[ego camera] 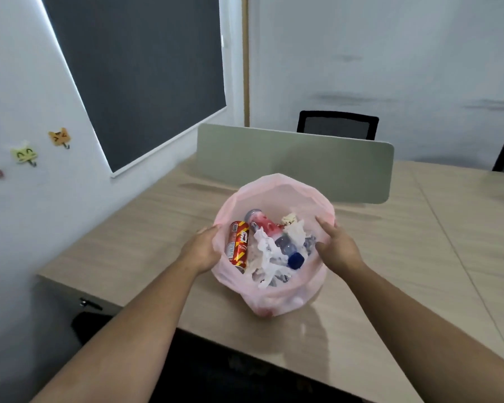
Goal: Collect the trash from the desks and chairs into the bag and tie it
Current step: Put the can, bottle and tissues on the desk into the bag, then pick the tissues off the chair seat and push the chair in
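Bag point(277, 184), one, held by left hand point(204, 248), right hand point(336, 248); cans point(239, 247) two, bottle point(290, 251) one.

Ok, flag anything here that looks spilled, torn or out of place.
Nothing stands out. The pink bag stands upright on the desk, mouth open and untorn as far as shows, with the red can, bottle and crumpled paper inside. The left hand and right hand hold its rim.

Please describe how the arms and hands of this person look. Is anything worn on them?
The left forearm and the right forearm are bare, with no sleeves in view. The left hand and the right hand wear no gloves. No watch, bracelet or ring shows on the visible wrists and fingers.
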A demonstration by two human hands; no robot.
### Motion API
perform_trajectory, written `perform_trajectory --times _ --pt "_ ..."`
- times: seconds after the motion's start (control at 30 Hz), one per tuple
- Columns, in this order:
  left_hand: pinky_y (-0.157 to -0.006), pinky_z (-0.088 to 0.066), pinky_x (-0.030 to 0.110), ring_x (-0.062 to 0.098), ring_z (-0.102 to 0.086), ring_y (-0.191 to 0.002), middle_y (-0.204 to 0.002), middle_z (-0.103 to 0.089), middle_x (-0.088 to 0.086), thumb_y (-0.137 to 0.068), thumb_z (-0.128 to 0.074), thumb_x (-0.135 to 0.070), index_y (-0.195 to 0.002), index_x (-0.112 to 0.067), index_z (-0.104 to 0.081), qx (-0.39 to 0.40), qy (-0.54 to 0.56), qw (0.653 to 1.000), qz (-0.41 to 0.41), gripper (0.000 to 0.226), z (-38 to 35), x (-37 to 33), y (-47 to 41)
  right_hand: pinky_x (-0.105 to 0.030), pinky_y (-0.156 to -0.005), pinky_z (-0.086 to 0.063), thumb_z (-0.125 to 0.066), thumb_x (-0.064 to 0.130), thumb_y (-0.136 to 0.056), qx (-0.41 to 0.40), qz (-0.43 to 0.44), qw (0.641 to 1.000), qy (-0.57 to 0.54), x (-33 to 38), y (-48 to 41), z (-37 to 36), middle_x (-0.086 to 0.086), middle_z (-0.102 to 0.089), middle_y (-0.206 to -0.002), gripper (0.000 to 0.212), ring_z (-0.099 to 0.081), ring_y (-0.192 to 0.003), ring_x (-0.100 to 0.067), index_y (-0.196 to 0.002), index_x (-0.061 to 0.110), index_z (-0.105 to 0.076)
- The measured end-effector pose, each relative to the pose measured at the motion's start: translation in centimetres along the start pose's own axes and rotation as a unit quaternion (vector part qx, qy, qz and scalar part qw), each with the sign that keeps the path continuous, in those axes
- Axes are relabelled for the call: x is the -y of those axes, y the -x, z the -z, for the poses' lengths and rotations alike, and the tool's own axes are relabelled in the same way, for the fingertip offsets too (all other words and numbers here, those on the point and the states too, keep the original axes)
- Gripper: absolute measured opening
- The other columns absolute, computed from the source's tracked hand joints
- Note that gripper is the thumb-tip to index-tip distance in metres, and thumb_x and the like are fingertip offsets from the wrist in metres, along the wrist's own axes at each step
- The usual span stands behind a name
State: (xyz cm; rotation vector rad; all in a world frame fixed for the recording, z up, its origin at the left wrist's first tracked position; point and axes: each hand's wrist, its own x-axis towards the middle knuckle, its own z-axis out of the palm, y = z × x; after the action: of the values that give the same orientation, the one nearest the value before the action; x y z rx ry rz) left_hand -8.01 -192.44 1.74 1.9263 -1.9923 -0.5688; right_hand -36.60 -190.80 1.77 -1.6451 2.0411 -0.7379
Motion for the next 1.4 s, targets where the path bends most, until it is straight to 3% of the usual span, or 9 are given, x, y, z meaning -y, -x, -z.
perform_trajectory --times 0.3,0.43,0.57,0.77,0.87,0.97,1.1,1.23,1.4 --pt "-0.107 -0.034 0.031 0.026 -0.038 -0.133 -0.142 -0.044 0.010 -0.087 -0.056 -0.020 -0.140 -0.018 -0.041 -0.071 -0.055 0.991 0.096 0.056 0.2 -3.6 12.3 -0.030 -0.106 -0.036 -0.057 0.018 -0.087 0.091 0.124 0.988 -0.033 -3.5 5.7 2.7 -0.001 -0.029 -0.154 0.046 -0.039 -0.136 -0.020 -0.131 0.031 -0.055" --pt "-0.102 -0.041 0.033 0.022 -0.049 -0.123 -0.134 -0.051 0.005 -0.084 -0.056 -0.021 -0.132 -0.023 -0.050 -0.025 -0.066 0.985 0.159 0.049 -0.4 -4.4 18.1 -0.016 -0.065 -0.043 -0.058 0.017 -0.089 0.288 0.084 0.950 -0.085 -5.2 10.3 2.4 -0.001 -0.067 -0.111 0.022 -0.059 -0.091 -0.015 -0.106 0.022 -0.070" --pt "-0.096 -0.046 0.031 0.018 -0.056 -0.112 -0.119 -0.062 -0.002 -0.082 -0.053 -0.021 -0.121 -0.026 -0.058 -0.026 -0.069 0.984 0.162 0.039 0.2 -5.1 21.8 -0.029 -0.085 -0.049 -0.065 0.037 -0.077 0.467 0.043 0.881 -0.067 -6.7 15.1 1.4 0.007 -0.069 -0.101 0.031 -0.064 -0.091 -0.014 -0.099 0.017 -0.074" --pt "-0.109 -0.026 0.035 0.024 -0.053 -0.111 -0.111 -0.066 0.006 -0.092 -0.034 -0.025 -0.100 -0.016 -0.070 -0.074 -0.171 0.976 0.114 0.038 -1.0 -5.0 26.6 -0.025 -0.064 -0.051 -0.061 0.020 -0.085 0.452 -0.093 0.861 -0.214 -6.4 19.2 2.1 -0.010 -0.069 -0.080 0.016 -0.064 -0.071 -0.020 -0.080 0.009 -0.072" --pt "-0.116 -0.015 0.039 0.025 -0.042 -0.125 -0.121 -0.058 0.009 -0.093 -0.032 -0.028 -0.108 -0.013 -0.067 -0.096 -0.143 0.978 0.119 0.041 -1.9 -4.8 28.9 -0.032 -0.078 -0.052 -0.063 0.019 -0.085 0.420 -0.145 0.854 -0.271 -5.1 22.6 1.4 -0.014 -0.069 -0.076 0.019 -0.063 -0.077 -0.027 -0.077 0.004 -0.072" --pt "-0.120 -0.006 0.037 0.023 -0.002 -0.147 -0.154 -0.025 0.007 -0.092 -0.036 -0.041 -0.140 -0.011 -0.042 -0.106 -0.052 0.982 0.145 0.058 -2.9 -4.8 32.2 -0.041 -0.098 -0.046 -0.064 0.027 -0.085 0.406 -0.164 0.841 -0.318 -3.5 26.5 -0.6 -0.016 -0.070 -0.087 0.023 -0.063 -0.092 -0.032 -0.082 0.007 -0.075" --pt "-0.121 -0.006 0.036 0.020 0.016 -0.146 -0.160 0.003 0.006 -0.093 -0.038 -0.040 -0.151 -0.005 -0.010 -0.127 -0.010 0.977 0.170 0.073 -2.4 -2.4 35.9 -0.042 -0.108 -0.041 -0.066 0.047 -0.080 0.448 -0.108 0.831 -0.311 -1.3 32.0 -4.1 -0.010 -0.063 -0.124 0.042 -0.060 -0.114 -0.027 -0.112 0.020 -0.071" --pt "-0.121 -0.008 0.036 0.019 0.011 -0.147 -0.160 0.003 0.005 -0.097 -0.032 -0.029 -0.150 -0.002 -0.009 -0.124 -0.033 0.977 0.170 0.064 0.2 2.1 37.8 -0.039 -0.116 -0.026 -0.074 0.080 -0.036 0.413 -0.099 0.848 -0.317 -0.3 36.1 -9.2 0.002 -0.014 -0.159 0.133 -0.021 -0.145 -0.017 -0.149 0.029 -0.025" --pt "-0.120 -0.010 0.036 0.018 0.006 -0.147 -0.160 0.005 0.004 -0.099 -0.029 -0.022 -0.150 -0.003 -0.006 -0.080 -0.083 0.979 0.169 0.059 3.5 6.6 39.6 -0.022 -0.107 -0.023 -0.054 0.042 -0.092 0.446 -0.013 0.858 -0.256 3.6 42.3 -9.3 0.006 -0.040 -0.148 0.038 -0.031 -0.140 -0.013 -0.130 0.038 -0.054"
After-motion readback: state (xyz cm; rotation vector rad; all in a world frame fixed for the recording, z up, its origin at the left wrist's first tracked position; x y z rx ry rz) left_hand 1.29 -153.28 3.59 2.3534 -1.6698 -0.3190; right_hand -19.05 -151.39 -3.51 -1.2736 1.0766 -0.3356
